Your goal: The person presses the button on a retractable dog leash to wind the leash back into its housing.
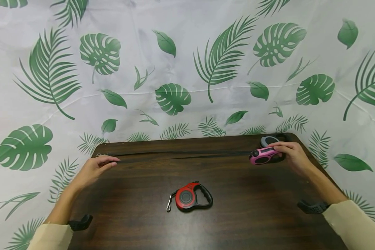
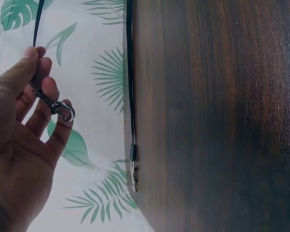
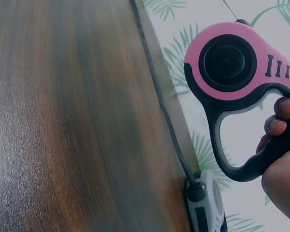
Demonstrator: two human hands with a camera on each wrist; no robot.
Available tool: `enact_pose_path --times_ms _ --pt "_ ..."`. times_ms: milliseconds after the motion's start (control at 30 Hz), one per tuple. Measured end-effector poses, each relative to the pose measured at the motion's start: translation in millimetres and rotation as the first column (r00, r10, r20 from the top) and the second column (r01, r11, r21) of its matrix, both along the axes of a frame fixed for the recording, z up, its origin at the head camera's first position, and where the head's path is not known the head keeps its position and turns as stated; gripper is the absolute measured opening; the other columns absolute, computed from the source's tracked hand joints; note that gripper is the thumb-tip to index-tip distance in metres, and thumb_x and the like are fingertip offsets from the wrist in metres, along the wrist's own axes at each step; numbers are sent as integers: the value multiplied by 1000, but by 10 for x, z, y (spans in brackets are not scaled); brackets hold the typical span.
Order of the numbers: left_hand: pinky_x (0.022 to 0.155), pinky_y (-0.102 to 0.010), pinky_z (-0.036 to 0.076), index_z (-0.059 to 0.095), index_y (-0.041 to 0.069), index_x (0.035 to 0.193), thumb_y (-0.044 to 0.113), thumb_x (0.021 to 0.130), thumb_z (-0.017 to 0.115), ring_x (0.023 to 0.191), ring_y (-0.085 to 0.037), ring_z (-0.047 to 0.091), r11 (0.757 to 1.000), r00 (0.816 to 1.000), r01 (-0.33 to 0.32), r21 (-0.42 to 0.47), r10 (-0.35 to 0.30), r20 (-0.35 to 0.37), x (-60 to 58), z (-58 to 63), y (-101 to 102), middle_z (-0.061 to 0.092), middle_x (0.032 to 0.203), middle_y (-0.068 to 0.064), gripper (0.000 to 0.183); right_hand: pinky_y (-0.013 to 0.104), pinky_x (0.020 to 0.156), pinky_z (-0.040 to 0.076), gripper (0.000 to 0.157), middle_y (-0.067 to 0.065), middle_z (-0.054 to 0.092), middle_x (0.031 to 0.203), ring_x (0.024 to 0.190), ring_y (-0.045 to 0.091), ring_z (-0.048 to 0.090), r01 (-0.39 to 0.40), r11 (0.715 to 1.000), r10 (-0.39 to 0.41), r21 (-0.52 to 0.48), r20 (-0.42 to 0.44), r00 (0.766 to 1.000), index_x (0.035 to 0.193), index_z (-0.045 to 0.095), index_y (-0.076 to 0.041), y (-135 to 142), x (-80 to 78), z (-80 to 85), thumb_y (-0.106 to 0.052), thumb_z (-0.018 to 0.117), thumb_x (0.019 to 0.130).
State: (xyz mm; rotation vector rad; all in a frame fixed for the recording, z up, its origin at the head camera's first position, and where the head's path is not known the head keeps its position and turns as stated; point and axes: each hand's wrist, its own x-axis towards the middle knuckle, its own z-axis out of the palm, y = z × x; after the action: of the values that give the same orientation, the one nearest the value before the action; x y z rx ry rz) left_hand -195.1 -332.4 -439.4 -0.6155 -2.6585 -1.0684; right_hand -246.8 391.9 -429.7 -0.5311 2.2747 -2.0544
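Head view: grey leash (image 1: 267, 140) at 3 o'clock, partly hidden by pink leash (image 1: 262, 155) and right hand (image 1: 290, 156). Left hand (image 1: 95, 169), 8 o'clock, masks the clip (image 2: 63, 111) it holds. Table (image 1: 137, 222) cut off at 6 o'clock; sleeves (image 1: 51, 235) at 8 and 4. Right wrist view: grey leash cut at 5, right hand at 4. Left wrist view: left hand cut at 9, cord (image 2: 38, 19) between 10 and 11.

The brown table (image 1: 137, 222) has a red leash (image 1: 185, 197) near its middle. Along its far edge lies a gray leash (image 3: 213, 198), its black strap (image 2: 130, 72) stretched to a metal clip (image 2: 134, 178).
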Motion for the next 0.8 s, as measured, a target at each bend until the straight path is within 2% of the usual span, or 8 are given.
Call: enact_pose_path --times_ms 267,600,800 --pt "66 -19 47 79 3 116 1 99 72 79 -12 62 1000 1000 10 13 -10 -13 -12 3 51 77 103 -12 18 23 75 56 28 -2 77 106 87 11 66 -20 1000 20 -18 -12 1000 116 79 2 -82 7 5 -5 52 111" --pt "69 -16 50 78 1 114 -1 98 72 83 -1 66 999 999 29 35 -28 -25 -31 1 114 77 101 -8 18 23 79 56 29 -3 78 111 91 12 67 -28 1000 28 -2 5 1000 120 77 3 -192 -6 -25 -8 51 112" --pt "70 -16 50 78 0 115 -2 98 72 84 0 66 999 999 30 30 -30 -13 -28 17 152 78 103 -14 18 22 82 56 31 -3 77 117 96 12 66 -75 997 75 -20 2 997 121 76 3 -245 -24 -29 -8 49 112"
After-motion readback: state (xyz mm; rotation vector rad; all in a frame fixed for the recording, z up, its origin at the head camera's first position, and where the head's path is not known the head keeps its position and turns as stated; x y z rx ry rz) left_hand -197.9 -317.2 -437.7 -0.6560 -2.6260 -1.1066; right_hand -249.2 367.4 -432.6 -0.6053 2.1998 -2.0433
